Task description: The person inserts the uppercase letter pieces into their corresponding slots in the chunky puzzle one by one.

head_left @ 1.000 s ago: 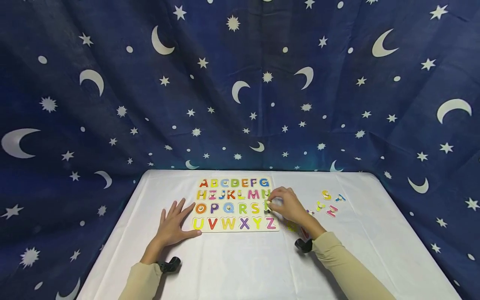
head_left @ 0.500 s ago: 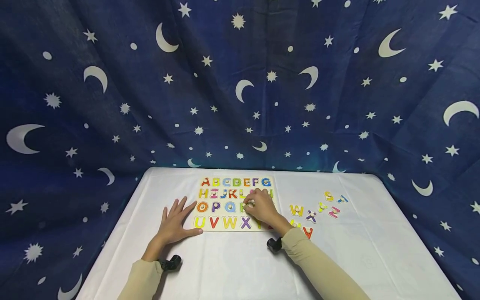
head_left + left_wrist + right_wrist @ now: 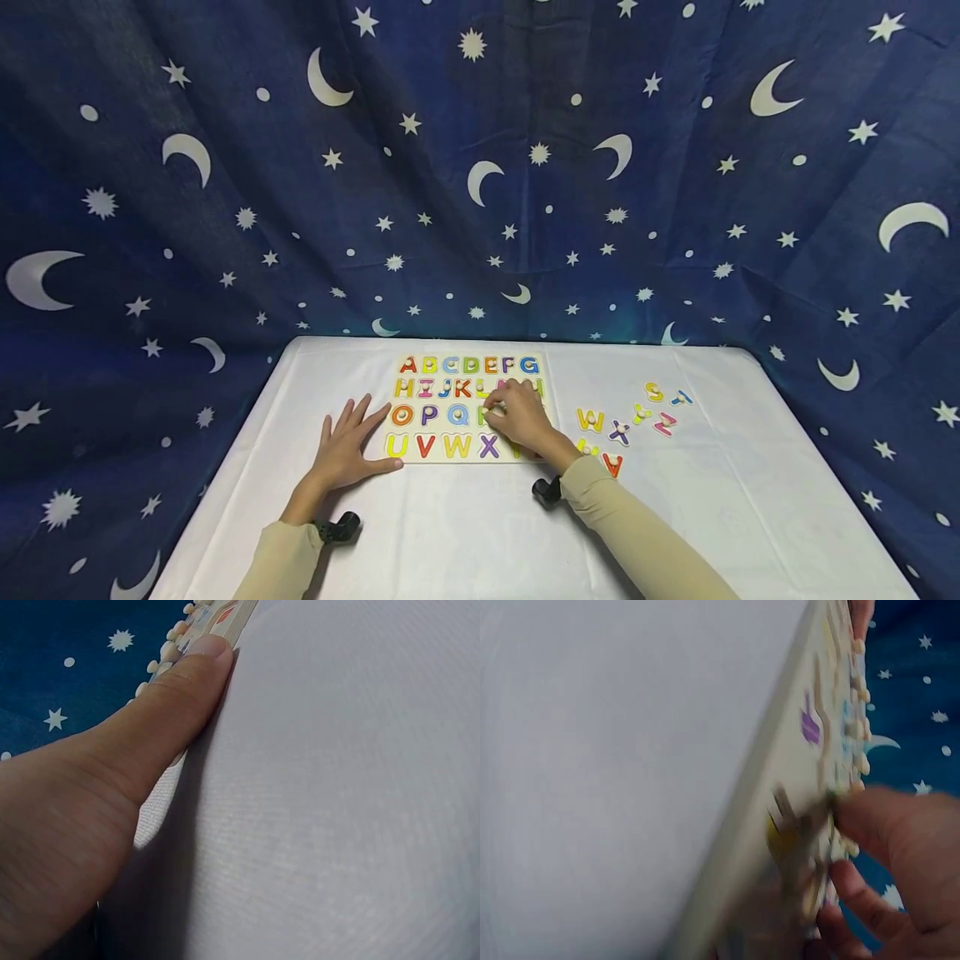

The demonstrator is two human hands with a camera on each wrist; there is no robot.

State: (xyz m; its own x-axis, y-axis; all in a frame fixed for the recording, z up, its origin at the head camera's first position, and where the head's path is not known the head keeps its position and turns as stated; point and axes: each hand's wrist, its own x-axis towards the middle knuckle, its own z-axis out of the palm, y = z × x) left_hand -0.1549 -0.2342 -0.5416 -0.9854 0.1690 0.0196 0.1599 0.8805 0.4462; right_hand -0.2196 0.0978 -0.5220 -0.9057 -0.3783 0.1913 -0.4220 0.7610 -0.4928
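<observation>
A wooden alphabet puzzle board (image 3: 442, 431) lies on the white-covered table, its upper two rows fitted with knobbed letters. My right hand (image 3: 522, 417) pinches a green letter R piece (image 3: 482, 419) over the R place in the third row; the fingers hide most of it. In the right wrist view the right hand (image 3: 922, 855) reaches down close over the board. Fingers spread, my left hand (image 3: 345, 454) rests at the board's left edge. The left thumb (image 3: 172, 697) lies along the lower edge in the left wrist view.
Right of the board lie several loose letters: a yellow W (image 3: 590, 420), purple X (image 3: 619, 432), red V (image 3: 612, 463), pink Z (image 3: 664, 424), orange-yellow S (image 3: 655, 392) and blue T (image 3: 681, 398). A starry blue curtain (image 3: 420, 167) hangs behind the table.
My right hand has moved left with the letter R piece, from the board's right edge to the R place, uncovering loose letters. Over the last half second it has stayed there. The left hand keeps its place.
</observation>
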